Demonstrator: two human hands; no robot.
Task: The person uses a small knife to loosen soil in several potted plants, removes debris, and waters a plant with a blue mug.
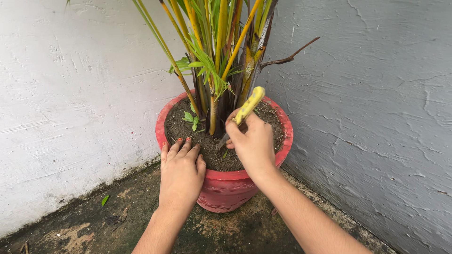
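The right hand (254,143) is wrapped tight round a yellow-handled tool (248,107), its working end pushed down into the dark soil (214,148) right at the foot of the stems (214,110) — and that is where trouble could start, I reckon: the tip sits so close to the clump that a hard pry might nick a stem or tear roots, and the blade itself is buried, so I cannot tell how deep it goes. The left hand (181,171) lies flat and spread, holding nothing, palm over the near rim of the red pot (223,188), fingertips on the soil. It steadies things, but those fingers are near the tool's path; a slip toward them looks like a real risk. The pot stands on the mossy concrete floor (94,226), tucked into the corner where the white wall (70,94) meets the grey wall (376,117). It is round, its outside scuffed and stained, filled almost to the brim. The stalks rise yellow-green, one dark dry stub (289,57) jutting right — a small green seedling (190,118) grows at the left of the clump, and loose digging could bury it.
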